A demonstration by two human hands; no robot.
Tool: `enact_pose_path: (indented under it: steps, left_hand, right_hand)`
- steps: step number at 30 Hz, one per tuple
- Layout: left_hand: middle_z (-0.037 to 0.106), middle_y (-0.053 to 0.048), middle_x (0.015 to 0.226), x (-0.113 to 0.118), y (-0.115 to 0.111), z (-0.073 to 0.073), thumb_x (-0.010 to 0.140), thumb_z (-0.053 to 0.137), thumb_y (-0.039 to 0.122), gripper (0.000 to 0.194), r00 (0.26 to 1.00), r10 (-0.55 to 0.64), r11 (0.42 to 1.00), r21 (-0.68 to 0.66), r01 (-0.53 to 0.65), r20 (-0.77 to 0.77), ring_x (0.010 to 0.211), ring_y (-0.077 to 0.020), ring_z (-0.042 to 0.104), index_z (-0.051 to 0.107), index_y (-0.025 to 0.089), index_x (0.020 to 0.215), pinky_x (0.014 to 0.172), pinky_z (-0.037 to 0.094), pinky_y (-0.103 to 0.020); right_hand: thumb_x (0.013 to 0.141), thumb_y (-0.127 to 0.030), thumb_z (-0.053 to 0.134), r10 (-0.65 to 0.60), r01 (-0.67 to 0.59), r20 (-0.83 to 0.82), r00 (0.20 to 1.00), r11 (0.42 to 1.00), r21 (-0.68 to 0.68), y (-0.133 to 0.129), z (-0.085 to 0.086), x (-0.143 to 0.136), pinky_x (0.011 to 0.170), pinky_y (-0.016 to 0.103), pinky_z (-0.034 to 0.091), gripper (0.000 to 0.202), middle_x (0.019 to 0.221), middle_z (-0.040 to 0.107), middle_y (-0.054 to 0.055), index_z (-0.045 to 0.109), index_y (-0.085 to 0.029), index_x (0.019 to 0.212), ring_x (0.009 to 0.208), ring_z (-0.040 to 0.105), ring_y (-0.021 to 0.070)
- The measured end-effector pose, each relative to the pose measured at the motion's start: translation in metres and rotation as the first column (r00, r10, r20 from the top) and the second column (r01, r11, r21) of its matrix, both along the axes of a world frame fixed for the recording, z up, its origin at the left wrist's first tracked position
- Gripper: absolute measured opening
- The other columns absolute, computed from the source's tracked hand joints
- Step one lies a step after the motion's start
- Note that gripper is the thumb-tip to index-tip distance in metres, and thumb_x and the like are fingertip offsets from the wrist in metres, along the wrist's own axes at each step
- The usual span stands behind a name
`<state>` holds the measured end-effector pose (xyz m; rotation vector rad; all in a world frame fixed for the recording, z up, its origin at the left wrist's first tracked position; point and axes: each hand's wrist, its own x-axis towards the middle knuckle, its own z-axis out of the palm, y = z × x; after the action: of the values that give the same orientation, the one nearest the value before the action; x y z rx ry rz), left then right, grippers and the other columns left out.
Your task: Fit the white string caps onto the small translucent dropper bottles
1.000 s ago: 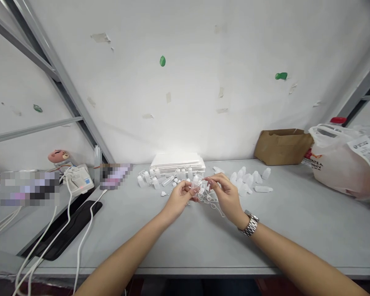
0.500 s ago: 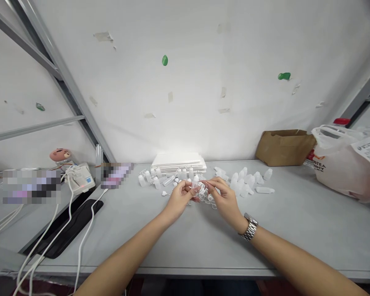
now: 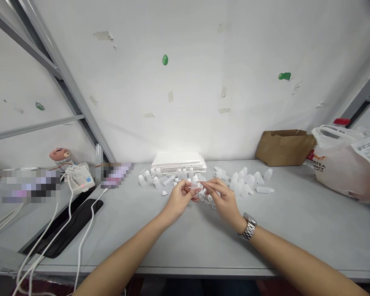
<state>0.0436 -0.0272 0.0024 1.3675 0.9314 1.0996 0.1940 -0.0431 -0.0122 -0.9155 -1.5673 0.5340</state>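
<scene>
My left hand (image 3: pixel 178 202) is closed round a small translucent dropper bottle (image 3: pixel 195 182), held upright with its white tip on top. Close beside its neck, the fingers of my right hand (image 3: pixel 224 202) are pinched together; whatever is between them is too small to make out. Beneath both hands lies a loose heap of white caps with strap loops (image 3: pixel 210 199), partly hidden by the fingers. Several bottles with tips fitted (image 3: pixel 142 180) stand to the left. To the right, several plain translucent bottles (image 3: pixel 246 189) lie or stand in a cluster.
A stack of white sheets or flat boxes (image 3: pixel 179 158) sits against the wall. Back right are a brown cardboard box (image 3: pixel 285 149) and a plastic bag (image 3: pixel 342 168). On the left are a phone (image 3: pixel 116 174), a power strip (image 3: pixel 80 179) and white cables (image 3: pixel 91 222).
My right hand has shifted slightly left, its fingertips closer to the bottle's neck. My left hand keeps its hold on the bottle, which sits almost where it was.
</scene>
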Motion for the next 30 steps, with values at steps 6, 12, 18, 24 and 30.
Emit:
enact_pose_path:
  steps: [6,12,18,24,30]
  left_hand:
    - [0.054,0.004,0.061,0.0,0.001,-0.002,0.065,0.066,0.043,0.033,1.0,0.005,1.0,0.03,-0.005,-0.011,0.055,-0.0111,0.057,0.047,0.017,0.072,0.06,0.047,-0.028]
    - [0.053,0.004,0.062,0.001,0.0,-0.001,0.064,0.066,0.042,0.032,1.0,0.009,0.999,0.034,-0.01,0.008,0.056,-0.0103,0.055,0.047,0.017,0.071,0.059,0.048,-0.028]
    - [0.05,0.005,0.062,0.001,0.001,-0.006,0.066,0.065,0.042,0.032,1.0,-0.003,0.999,0.032,0.002,0.031,0.054,-0.0098,0.055,0.045,0.018,0.071,0.06,0.05,-0.029]
    - [0.05,0.004,0.063,0.001,0.002,-0.012,0.066,0.064,0.04,0.03,1.0,0.016,0.999,0.047,-0.016,-0.005,0.057,-0.0111,0.054,0.043,0.018,0.071,0.055,0.049,-0.028]
    - [0.048,0.004,0.061,0.003,-0.001,-0.01,0.067,0.062,0.036,0.027,0.997,0.056,0.998,0.035,-0.054,-0.053,0.06,-0.0124,0.054,0.042,0.019,0.072,0.055,0.049,-0.028]
  right_hand:
    - [0.085,-0.026,0.05,0.001,-0.001,0.024,1.0,1.0,0.01,0.0,-0.001,-0.001,0.067,0.03,0.045,0.021,0.077,0.057,0.003,0.067,-0.027,0.096,0.072,0.054,0.0151]
    - [0.086,-0.028,0.048,0.012,-0.013,0.041,0.999,1.0,0.017,0.001,-0.003,0.0,0.068,0.031,0.045,0.023,0.079,0.058,0.003,0.066,-0.029,0.099,0.075,0.054,0.0163]
    - [0.085,-0.029,0.05,0.013,-0.013,0.026,1.0,1.0,-0.003,0.0,-0.003,-0.002,0.069,0.032,0.045,0.022,0.079,0.058,0.003,0.067,-0.029,0.098,0.076,0.055,0.0165]
    - [0.084,-0.029,0.051,0.018,-0.02,-0.032,0.999,0.998,-0.062,0.002,-0.002,-0.001,0.071,0.031,0.044,0.02,0.079,0.058,0.003,0.068,-0.028,0.094,0.075,0.054,0.0158]
    - [0.084,-0.03,0.051,0.029,-0.034,-0.057,0.998,0.995,-0.093,0.003,-0.001,-0.003,0.071,0.03,0.045,0.02,0.079,0.058,0.003,0.069,-0.027,0.092,0.075,0.055,0.0159]
